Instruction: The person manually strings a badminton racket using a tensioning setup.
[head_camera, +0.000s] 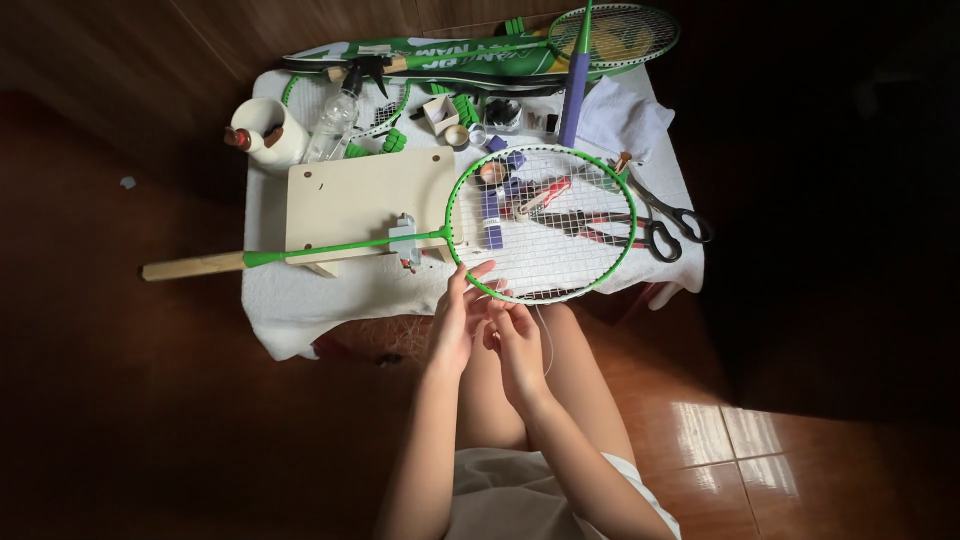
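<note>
At the white-clothed table's (300, 310) near edge, we pinch the green-framed racket's (541, 222) lower rim with our left hand (455, 320); our right hand (518, 345) pinches thin string.

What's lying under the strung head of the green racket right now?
Through the strings of the green racket: purple blocks, a red-handled tool and part of the black scissors, on the white cloth. Finer details are unclear.

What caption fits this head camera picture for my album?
Two hands work string at the near rim of a green racket, scissors beside.
</note>
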